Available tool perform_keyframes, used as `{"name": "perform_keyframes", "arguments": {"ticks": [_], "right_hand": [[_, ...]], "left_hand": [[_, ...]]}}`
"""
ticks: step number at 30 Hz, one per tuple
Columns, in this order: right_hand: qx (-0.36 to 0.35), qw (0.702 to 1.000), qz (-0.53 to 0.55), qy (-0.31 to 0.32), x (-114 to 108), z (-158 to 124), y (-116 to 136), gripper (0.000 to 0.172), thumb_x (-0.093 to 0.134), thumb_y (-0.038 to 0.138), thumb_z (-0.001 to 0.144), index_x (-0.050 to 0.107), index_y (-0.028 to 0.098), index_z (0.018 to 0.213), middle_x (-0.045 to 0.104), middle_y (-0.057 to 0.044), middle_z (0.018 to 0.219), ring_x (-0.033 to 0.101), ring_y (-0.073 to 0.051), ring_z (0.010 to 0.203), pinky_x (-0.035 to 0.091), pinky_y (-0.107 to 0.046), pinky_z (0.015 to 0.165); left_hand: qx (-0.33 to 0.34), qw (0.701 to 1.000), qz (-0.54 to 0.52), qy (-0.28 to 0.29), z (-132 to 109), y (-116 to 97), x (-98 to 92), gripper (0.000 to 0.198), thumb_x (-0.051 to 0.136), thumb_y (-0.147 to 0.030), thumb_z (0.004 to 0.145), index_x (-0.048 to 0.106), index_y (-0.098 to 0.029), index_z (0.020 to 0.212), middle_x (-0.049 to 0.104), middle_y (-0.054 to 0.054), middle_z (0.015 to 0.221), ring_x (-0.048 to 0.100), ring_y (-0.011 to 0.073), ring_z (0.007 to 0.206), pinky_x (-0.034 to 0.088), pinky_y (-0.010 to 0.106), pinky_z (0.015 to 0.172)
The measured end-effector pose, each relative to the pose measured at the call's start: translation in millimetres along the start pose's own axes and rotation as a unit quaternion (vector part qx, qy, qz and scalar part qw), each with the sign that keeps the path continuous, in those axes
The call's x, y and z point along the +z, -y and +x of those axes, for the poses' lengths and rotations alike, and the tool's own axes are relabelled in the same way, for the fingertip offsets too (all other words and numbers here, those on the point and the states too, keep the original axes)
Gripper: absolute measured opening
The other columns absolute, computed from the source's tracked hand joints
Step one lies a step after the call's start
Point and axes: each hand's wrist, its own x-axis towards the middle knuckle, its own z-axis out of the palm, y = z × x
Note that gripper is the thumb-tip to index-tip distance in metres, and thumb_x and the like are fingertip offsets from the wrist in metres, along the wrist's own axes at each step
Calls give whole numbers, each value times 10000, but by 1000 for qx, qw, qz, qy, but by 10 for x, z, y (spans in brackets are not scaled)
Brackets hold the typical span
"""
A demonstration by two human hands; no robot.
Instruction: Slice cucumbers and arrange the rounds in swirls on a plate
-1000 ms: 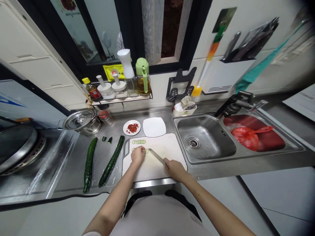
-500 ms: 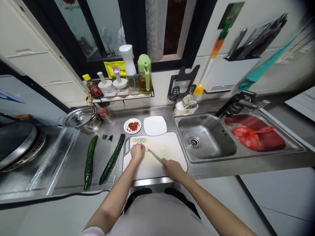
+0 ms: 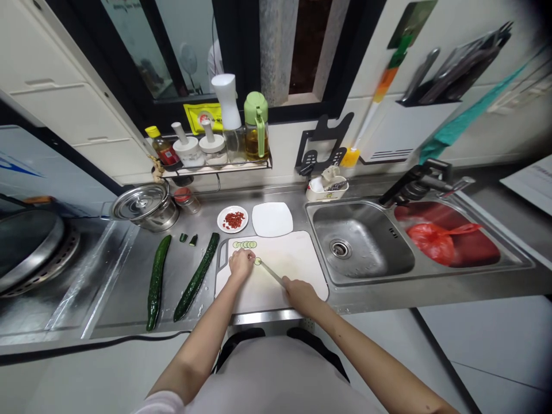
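Observation:
On the white cutting board [image 3: 297, 259], my right hand [image 3: 302, 295] grips a knife [image 3: 272, 272] by its handle. The blade points up and left, its tip at a single cucumber slice [image 3: 257, 261]. Close to that slice is my left hand [image 3: 242, 263], its fingers drawn together; whatever they may hold is too small to make out. A row of overlapping cucumber slices [image 3: 245, 244] lies just above my left hand. Left of the board rest two whole-looking cucumbers, one nearer [image 3: 197, 278] and one farther out [image 3: 158, 282], with two cut cucumber ends [image 3: 194, 240] above them.
Behind the board stand a small plate of chopped red pieces [image 3: 233, 229] and a white plate [image 3: 271, 219]. To the right is a double sink [image 3: 362, 276] with a red plastic bag [image 3: 431, 242]. A lidded pot [image 3: 146, 207] and a wok [image 3: 30, 247] are at left.
Both hands, the knife and the slices stay almost in place. The view has shifted slightly with my head.

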Motion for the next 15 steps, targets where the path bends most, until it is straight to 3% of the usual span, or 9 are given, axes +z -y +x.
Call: {"name": "perform_keyframes", "arguments": {"ticks": [15], "right_hand": [[-2, 1000, -2, -2, -32, 69, 47, 304, 351, 99, 909, 514, 143, 1162, 686, -157, 997, 662, -264, 959, 454, -328, 737]], "left_hand": [[5, 1000, 9, 9, 15, 9, -4, 152, 593, -290, 842, 736, -301, 892, 688, 27, 1045, 568, 226, 1061, 392, 333, 896]]}}
